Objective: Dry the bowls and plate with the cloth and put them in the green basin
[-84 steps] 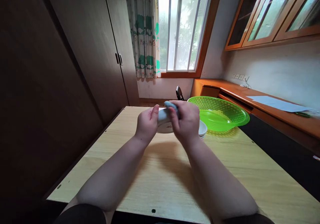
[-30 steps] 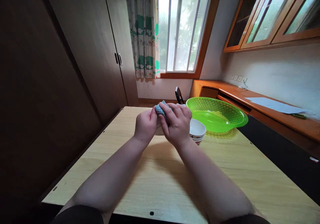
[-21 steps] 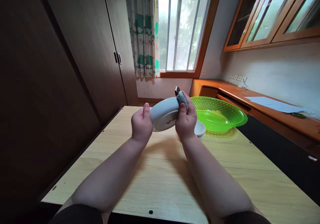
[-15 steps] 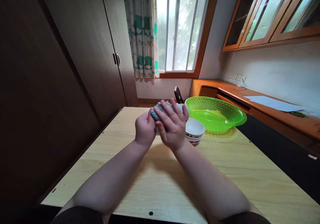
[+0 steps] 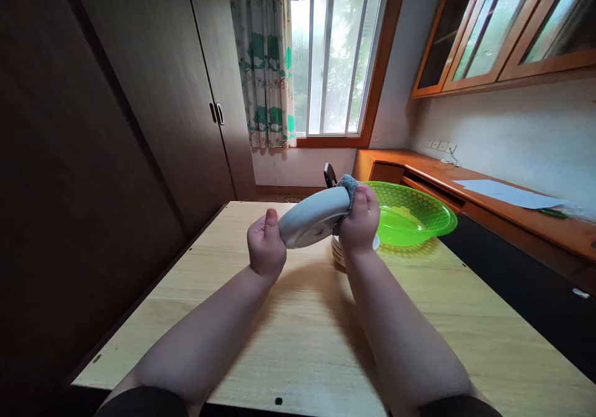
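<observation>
A white plate (image 5: 313, 219) is held tilted above the table, its underside with the foot ring turned towards me. My left hand (image 5: 267, 243) is closed on the plate's left edge, thumb up. At the right edge my right hand (image 5: 359, 221) grips a grey-blue cloth (image 5: 347, 185) folded over the rim, so the cloth lies between fingers and plate. Behind and below my right hand stands a stack of white bowls (image 5: 338, 254), partly hidden by the hand and wrist.
A green translucent plastic basin (image 5: 414, 215) sits at the table's far right, just behind the bowls. The light wooden table (image 5: 279, 330) lies under my arms. A dark wardrobe (image 5: 153, 82) rises on the left, and an orange-brown desk (image 5: 484, 187) runs along the right wall.
My right hand, spread over the cloth on the plate before, has moved right and now grips the cloth around the rim. The plate has tilted, showing its underside.
</observation>
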`<state>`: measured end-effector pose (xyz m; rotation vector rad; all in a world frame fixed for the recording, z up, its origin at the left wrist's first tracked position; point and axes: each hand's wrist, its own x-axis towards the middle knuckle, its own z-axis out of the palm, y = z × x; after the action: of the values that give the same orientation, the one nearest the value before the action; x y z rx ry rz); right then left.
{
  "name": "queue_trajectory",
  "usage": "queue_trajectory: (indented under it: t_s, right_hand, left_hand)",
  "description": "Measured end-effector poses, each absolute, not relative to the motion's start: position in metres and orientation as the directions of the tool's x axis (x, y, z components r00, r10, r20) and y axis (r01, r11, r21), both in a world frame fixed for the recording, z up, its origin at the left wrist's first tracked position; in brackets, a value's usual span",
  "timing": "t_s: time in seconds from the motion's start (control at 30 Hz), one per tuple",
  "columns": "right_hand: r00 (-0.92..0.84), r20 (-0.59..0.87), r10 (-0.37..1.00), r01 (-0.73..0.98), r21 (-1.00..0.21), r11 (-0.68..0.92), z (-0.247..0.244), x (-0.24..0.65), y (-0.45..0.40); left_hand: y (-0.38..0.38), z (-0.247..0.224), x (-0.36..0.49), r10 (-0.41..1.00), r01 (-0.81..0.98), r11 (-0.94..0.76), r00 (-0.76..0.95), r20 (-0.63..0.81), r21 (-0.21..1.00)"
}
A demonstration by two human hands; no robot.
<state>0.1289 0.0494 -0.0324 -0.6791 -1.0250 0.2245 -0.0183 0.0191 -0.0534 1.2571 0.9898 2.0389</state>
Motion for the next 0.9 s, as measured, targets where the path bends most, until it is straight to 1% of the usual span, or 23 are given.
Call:
queue_trajectory:
  t_s: [0.1, 0.17, 0.23, 0.33, 0.43, 0.5, 0.57, 0.63, 0.67, 0.73, 0.77, 0.8, 0.83, 0.9]
  right_hand:
    - [0.464, 0.678, 0.57, 0.125, -0.687, 0.716, -0.027, 0.138, 0.051]
    - [0.422, 0.696, 0.581, 0.182, -0.693, 0.698, -0.022, 0.142, 0.048]
    - [0.361, 0.744, 0.563, 0.29, -0.663, 0.69, -0.019, 0.143, 0.042]
    - [0.217, 0.826, 0.521, 0.484, -0.554, 0.677, -0.015, 0.138, 0.029]
    - [0.106, 0.865, 0.49, 0.603, -0.448, 0.661, -0.014, 0.129, 0.017]
    - [0.089, 0.885, 0.456, 0.638, -0.403, 0.656, -0.013, 0.123, 0.01]
    - [0.072, 0.918, 0.389, 0.677, -0.331, 0.657, -0.014, 0.116, 0.004]
    - [-0.026, 0.954, 0.298, 0.733, -0.184, 0.655, -0.015, 0.108, -0.004]
    - [-0.094, 0.964, 0.249, 0.755, -0.094, 0.649, -0.017, 0.103, -0.007]
    - [-0.207, 0.963, 0.171, 0.776, 0.056, 0.628, -0.019, 0.095, -0.012]
    - [-0.232, 0.961, 0.149, 0.779, 0.092, 0.62, -0.02, 0.093, -0.013]
    - [-0.229, 0.963, 0.14, 0.782, 0.097, 0.616, -0.021, 0.093, -0.012]
    - [-0.203, 0.969, 0.143, 0.783, 0.073, 0.618, -0.022, 0.094, -0.009]
    - [-0.086, 0.981, 0.174, 0.76, -0.048, 0.648, -0.024, 0.102, 0.002]
  left_hand:
    - [0.02, -0.046, -0.023, 0.785, -0.013, -0.56, -0.33, 0.525, 0.829]
    - [0.021, -0.039, -0.029, 0.808, 0.064, -0.545, -0.225, 0.544, 0.836]
    - [0.022, -0.034, -0.034, 0.826, 0.117, -0.543, -0.1, 0.554, 0.831]
    - [0.02, -0.031, -0.036, 0.816, 0.152, -0.574, 0.025, 0.577, 0.805]
    - [0.014, -0.03, -0.035, 0.782, 0.284, -0.602, 0.021, 0.623, 0.746]
    - [0.01, -0.029, -0.034, 0.749, 0.387, -0.603, -0.026, 0.662, 0.697]
    - [0.008, -0.029, -0.034, 0.711, 0.434, -0.6, -0.093, 0.696, 0.671]
    - [0.008, -0.031, -0.033, 0.704, 0.389, -0.603, -0.153, 0.694, 0.697]
    - [0.01, -0.032, -0.033, 0.713, 0.322, -0.609, -0.177, 0.678, 0.725]
    - [0.015, -0.036, -0.03, 0.76, 0.116, -0.608, -0.202, 0.618, 0.785]
    - [0.017, -0.038, -0.028, 0.786, 0.004, -0.593, -0.211, 0.581, 0.805]
    - [0.02, -0.039, -0.026, 0.808, -0.089, -0.573, -0.225, 0.544, 0.814]
    - [0.021, -0.04, -0.025, 0.824, -0.154, -0.553, -0.247, 0.51, 0.819]
    - [0.023, -0.041, -0.023, 0.833, -0.195, -0.528, -0.306, 0.461, 0.826]
